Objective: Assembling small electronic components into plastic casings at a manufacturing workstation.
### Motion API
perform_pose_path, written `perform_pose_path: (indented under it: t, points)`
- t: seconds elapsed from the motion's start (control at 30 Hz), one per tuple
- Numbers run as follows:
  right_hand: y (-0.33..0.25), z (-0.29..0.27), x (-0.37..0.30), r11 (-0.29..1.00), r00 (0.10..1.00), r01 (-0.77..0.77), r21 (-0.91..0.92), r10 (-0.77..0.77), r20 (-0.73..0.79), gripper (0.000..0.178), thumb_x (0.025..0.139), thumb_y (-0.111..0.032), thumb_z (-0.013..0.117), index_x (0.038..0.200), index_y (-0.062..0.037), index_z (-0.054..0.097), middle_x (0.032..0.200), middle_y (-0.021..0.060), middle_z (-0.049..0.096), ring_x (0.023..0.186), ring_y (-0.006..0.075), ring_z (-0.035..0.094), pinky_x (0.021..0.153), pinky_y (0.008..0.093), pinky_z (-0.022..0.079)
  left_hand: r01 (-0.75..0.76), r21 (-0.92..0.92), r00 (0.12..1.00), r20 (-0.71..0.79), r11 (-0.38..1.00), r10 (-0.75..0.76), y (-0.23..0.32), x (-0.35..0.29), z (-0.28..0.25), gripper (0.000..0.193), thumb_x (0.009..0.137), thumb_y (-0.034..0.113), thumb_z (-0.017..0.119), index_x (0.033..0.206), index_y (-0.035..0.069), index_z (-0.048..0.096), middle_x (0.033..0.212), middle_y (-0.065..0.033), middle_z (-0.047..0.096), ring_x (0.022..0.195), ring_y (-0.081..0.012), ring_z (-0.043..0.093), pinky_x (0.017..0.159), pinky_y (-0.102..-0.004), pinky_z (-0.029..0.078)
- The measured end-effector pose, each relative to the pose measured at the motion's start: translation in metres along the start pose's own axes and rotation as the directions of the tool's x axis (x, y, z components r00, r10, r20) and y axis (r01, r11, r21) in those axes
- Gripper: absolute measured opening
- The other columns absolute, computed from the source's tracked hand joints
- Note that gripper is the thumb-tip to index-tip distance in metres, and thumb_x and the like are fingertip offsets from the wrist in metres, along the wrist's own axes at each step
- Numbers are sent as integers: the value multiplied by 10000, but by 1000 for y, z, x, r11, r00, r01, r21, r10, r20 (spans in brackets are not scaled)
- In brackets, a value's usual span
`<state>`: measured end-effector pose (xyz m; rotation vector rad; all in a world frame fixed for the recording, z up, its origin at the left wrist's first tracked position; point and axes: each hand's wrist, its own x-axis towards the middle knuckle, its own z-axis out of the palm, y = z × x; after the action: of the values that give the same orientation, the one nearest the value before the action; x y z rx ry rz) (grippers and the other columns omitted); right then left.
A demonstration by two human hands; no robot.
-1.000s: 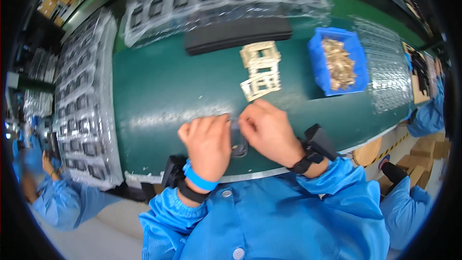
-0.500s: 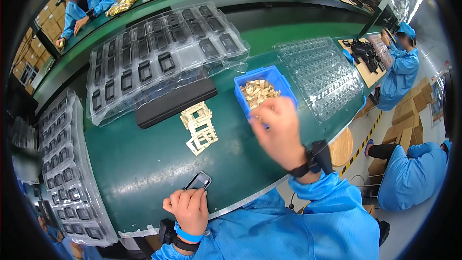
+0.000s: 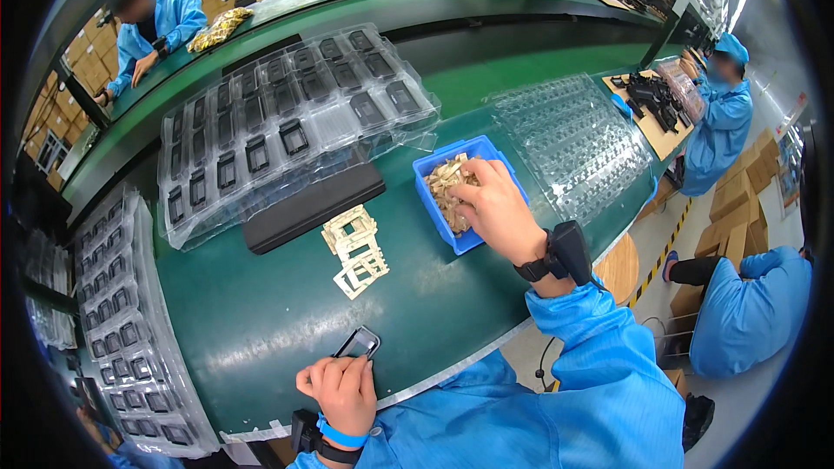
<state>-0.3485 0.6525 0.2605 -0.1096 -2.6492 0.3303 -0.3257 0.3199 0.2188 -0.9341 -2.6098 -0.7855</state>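
My left hand (image 3: 346, 389) rests near the table's front edge, fingers closed on a small black rectangular frame (image 3: 360, 343) with a pale, glossy inside. Part of that frame is covered by the fingers. Over a blue plastic bin (image 3: 450, 241) my right hand (image 3: 497, 211) bends down, its fingertips among small cream-coloured pieces (image 3: 445, 184). The fingers are curled together, and whatever they pinch cannot be made out. Between the hands and the far trays lies a small pile of cream cut-out frames (image 3: 354, 247).
A long black case (image 3: 313, 207) lies before a clear tray stack (image 3: 326, 128) of black frames. Another such tray (image 3: 143, 347) stands at left, and an empty clear tray (image 3: 573, 143) at right. Co-workers in blue (image 3: 725, 113) are at the far right and far left (image 3: 178, 13).
My right hand has moved from the bin's near side into the bin, its fingertips now among the pieces. My left hand keeps its hold on the black frame. The view has shifted slightly.
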Motion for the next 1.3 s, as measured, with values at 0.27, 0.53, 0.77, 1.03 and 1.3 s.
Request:
perform_pose_path:
  t: [0.27, 0.53, 0.77, 1.03, 1.3]
  points:
    - [11, 10, 3, 996, 996, -52, 66, 57, -65, 277, 719, -35, 720, 992, -70, 693, 1129, 147, 598, 1042, 354, 559, 924, 416, 477, 8, 4, 1000, 5, 1000, -8, 1, 1, 1, 153, 724, 69, 750, 871, 95, 716, 862, -2, 619, 915, -222, 553, 921, -430, 294]
    - [14, -17, 19, 888, 974, -179, 424, 222, -54, 331, 743, -65, 748, 1065, -48, 674, 1087, 136, 646, 907, 307, 654, 793, 365, 543, 15, -3, 1000, 0, 1000, -15, 1, 0, 0, 155, 730, 74, 752, 880, 95, 717, 864, -4, 617, 917, -222, 550, 925, -430, 297]
    - [0, -27, 10, 957, 958, -280, 77, 273, 87, 261, 709, -106, 782, 904, -38, 623, 805, 97, 590, 713, 262, 606, 675, 374, 509, 22, -30, 1000, -9, 999, -22, -1, -2, 2, 170, 722, 72, 767, 883, 92, 718, 868, -5, 618, 923, -220, 550, 927, -431, 298]
    - [22, -4, 17, 952, 953, -301, -59, 297, -64, 136, 761, -60, 680, 874, -10, 624, 848, 182, 620, 805, 392, 624, 717, 472, 520, -4, -36, 1000, -20, 999, 3, 1, -1, 2, 155, 718, 42, 730, 864, 76, 691, 858, -14, 620, 922, -233, 544, 901, -422, 300]
    - [11, -50, 11, 898, 929, -369, 239, 367, 55, 194, 776, -14, 704, 961, 41, 682, 728, 100, 682, 633, 141, 653, 571, 274, 527, 15, 26, 1000, -24, 1000, -15, 1, -3, -9, 153, 725, 30, 721, 862, 93, 697, 880, -15, 607, 941, -256, 527, 889, -413, 303]
